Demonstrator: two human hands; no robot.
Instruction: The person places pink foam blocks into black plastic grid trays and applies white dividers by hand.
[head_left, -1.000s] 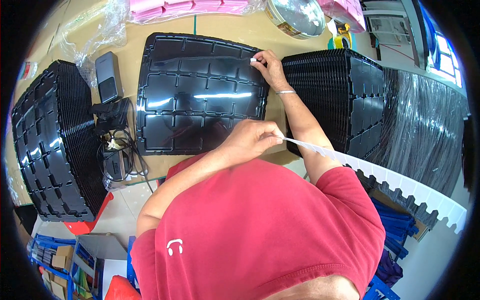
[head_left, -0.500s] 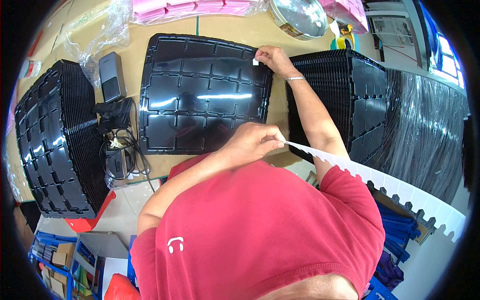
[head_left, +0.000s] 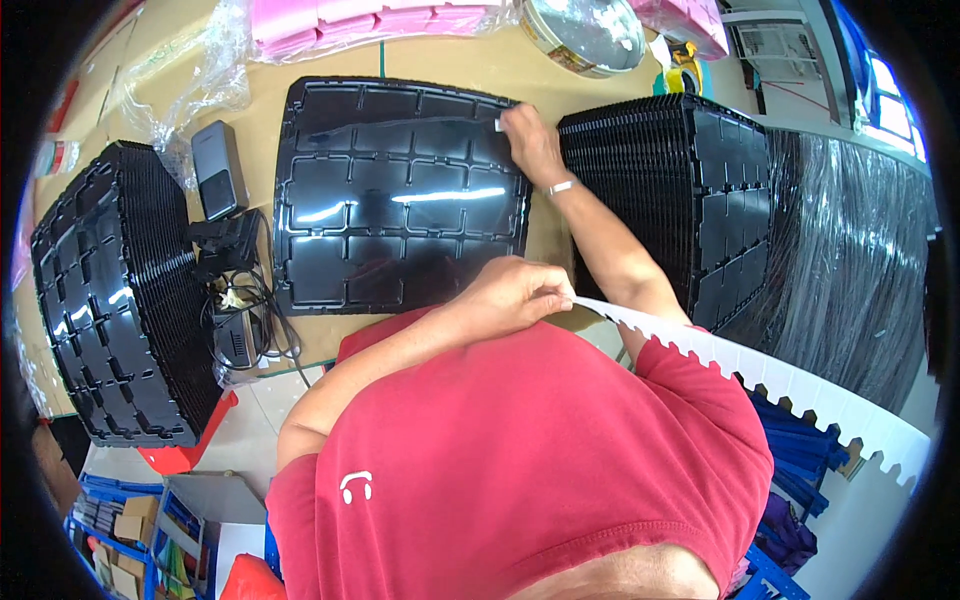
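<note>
Right hand (head_left: 530, 143) presses small white label (head_left: 498, 126) onto black tray (head_left: 400, 200).

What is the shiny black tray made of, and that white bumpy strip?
The black tray looks like thin moulded plastic: glossy, with light glinting off its pressed squares. The white strip in the left hand looks like matte paper or card with a notched edge; I cannot tell which.

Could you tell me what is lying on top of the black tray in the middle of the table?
The right hand presses a small white label onto the black tray. Anything beneath that hand is hidden.
</note>
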